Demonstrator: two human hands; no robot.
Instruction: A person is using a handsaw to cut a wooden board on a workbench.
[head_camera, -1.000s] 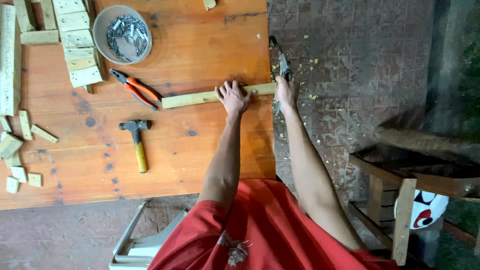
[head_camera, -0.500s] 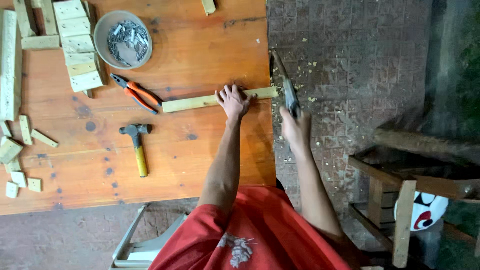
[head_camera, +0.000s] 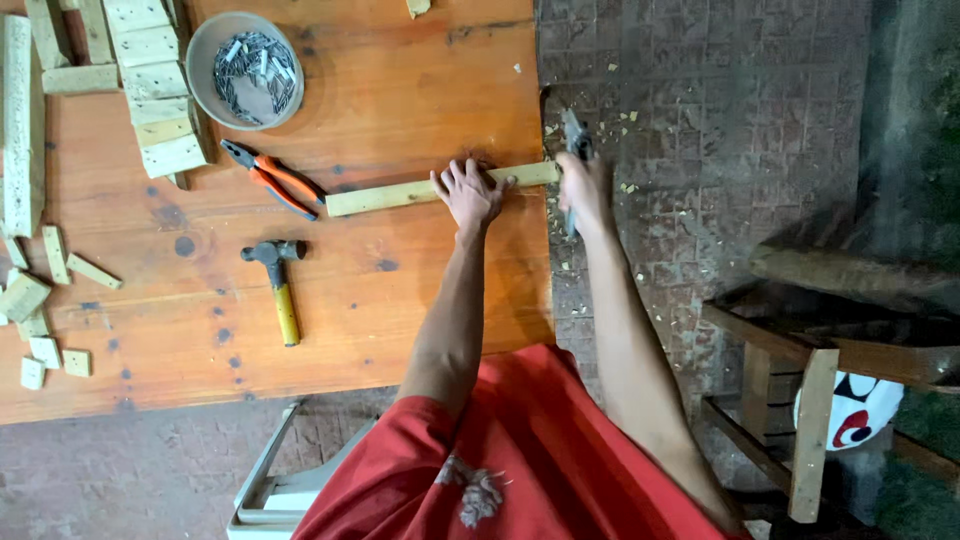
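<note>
The left hand (head_camera: 470, 193) lies flat with fingers spread on a pale wooden strip (head_camera: 400, 194), pressing it down on the orange-brown desk (head_camera: 400, 290). The strip runs across the desk, and its far end sticks out just past the desk's edge, over the brick floor (head_camera: 720, 120). The right hand (head_camera: 583, 188) is beyond that edge, right beside the strip's overhanging end, with its fingers wrapped tight around the handle of a saw (head_camera: 572, 140); the blade is blurred, so I cannot tell whether it touches the wood. Sawdust and small chips lie on the floor close to the strip's end.

Taking the strip as the landmark: just beyond its other end lie pliers (head_camera: 272, 176) with orange handles, nearly touching it. Further out from the pliers stands a round grey bowl (head_camera: 206, 45), holding a heap of loose metal nails (head_camera: 255, 78) that covers most of its bottom. On the person's side of the strip, well apart from it, a hammer (head_camera: 277, 280) with a yellow handle lies flat. Cut wooden blocks (head_camera: 148, 85) are stacked beside the bowl, and small offcuts (head_camera: 45, 290) are scattered much farther from the strip, at the desk's opposite end.
</note>
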